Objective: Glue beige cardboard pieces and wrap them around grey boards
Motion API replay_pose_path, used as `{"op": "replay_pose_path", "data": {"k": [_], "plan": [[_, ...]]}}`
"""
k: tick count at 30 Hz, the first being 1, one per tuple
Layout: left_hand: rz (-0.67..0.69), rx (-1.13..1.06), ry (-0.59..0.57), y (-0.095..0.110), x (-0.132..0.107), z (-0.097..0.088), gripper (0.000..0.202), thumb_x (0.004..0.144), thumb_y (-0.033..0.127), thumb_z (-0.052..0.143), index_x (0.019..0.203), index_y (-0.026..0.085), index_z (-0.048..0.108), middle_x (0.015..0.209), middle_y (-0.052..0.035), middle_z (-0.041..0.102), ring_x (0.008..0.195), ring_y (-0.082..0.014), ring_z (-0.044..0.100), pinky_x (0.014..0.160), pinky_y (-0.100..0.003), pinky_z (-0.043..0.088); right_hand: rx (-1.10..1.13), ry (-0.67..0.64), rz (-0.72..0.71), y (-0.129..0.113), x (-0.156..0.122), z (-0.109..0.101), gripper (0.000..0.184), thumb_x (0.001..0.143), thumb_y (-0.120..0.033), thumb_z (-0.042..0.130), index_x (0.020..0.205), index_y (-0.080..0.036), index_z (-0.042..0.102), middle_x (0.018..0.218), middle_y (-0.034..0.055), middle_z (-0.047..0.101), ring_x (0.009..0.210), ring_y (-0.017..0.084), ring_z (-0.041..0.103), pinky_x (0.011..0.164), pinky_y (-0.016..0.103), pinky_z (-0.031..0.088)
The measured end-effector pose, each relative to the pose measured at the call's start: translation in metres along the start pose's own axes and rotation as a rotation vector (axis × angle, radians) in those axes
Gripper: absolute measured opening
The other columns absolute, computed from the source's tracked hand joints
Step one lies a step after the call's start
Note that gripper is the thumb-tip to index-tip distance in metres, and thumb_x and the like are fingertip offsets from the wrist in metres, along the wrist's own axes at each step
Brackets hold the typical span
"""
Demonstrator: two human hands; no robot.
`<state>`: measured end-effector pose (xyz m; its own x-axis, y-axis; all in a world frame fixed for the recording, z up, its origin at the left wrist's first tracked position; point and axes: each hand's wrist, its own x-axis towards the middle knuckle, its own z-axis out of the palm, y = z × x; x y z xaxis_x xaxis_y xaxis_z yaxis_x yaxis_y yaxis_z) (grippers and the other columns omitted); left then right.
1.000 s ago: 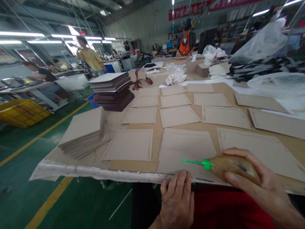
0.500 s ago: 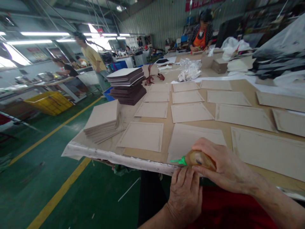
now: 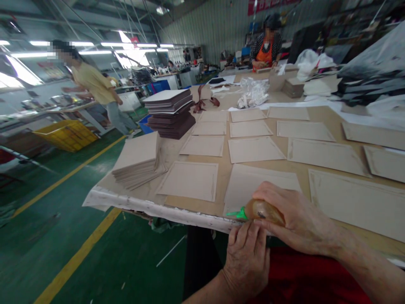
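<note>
My right hand [image 3: 286, 215] is wrapped round a squeeze glue bottle [image 3: 264, 212] with amber contents, tipped on its side. Its green nozzle [image 3: 237, 213] points left, low over the front edge of a grey-beige cardboard sheet [image 3: 262, 181]. Part of that sheet is covered by the bottle and my right hand. Close below the bottle, my left hand [image 3: 246, 255] is at the table's front edge, fingers bent and pressed together. Whatever lies under those fingertips is hidden.
Several similar sheets [image 3: 190, 180] lie in rows on the table, some with streaks along their borders. To the left stand a stack of cardboard [image 3: 137, 154] and a dark stack [image 3: 171, 114]. A co-worker in an orange apron [image 3: 265, 55] is across the table; another person [image 3: 98, 86] walks at left.
The bottle and my right hand have shifted very slightly left; my left hand is nearly still. The walking person in yellow has moved left and appears larger.
</note>
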<state>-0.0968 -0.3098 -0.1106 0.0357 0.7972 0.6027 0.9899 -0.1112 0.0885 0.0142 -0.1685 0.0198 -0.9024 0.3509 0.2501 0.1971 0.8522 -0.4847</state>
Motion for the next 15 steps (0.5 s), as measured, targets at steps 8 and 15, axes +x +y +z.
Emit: {"op": "replay_pose_path", "data": {"k": [8, 15], "plan": [[-0.007, -0.041, -0.044, -0.002, 0.001, 0.000, 0.051, 0.092, 0.036, 0.054, 0.139, 0.014, 0.051, 0.137, -0.0041, 0.057, 0.120, -0.0237, 0.050, 0.107, -0.039, 0.029, -0.294, 0.166, 0.139, 0.027, 0.015, 0.000, 0.021, 0.091, -0.034, 0.058, 0.106, -0.022, 0.050, 0.102, 0.0044, 0.058, 0.078, 0.022, 0.056, 0.066, 0.034, 0.040], [-0.018, -0.049, 0.004, -0.003, 0.005, 0.002, 0.048, 0.092, 0.036, 0.053, 0.135, 0.014, 0.055, 0.132, -0.0046, 0.061, 0.116, -0.0232, 0.053, 0.104, -0.039, 0.030, -0.217, 0.109, 0.103, 0.033, 0.024, -0.006, 0.024, 0.089, -0.028, 0.061, 0.109, -0.023, 0.049, 0.104, 0.0035, 0.058, 0.088, 0.023, 0.058, 0.074, 0.034, 0.041]]}}
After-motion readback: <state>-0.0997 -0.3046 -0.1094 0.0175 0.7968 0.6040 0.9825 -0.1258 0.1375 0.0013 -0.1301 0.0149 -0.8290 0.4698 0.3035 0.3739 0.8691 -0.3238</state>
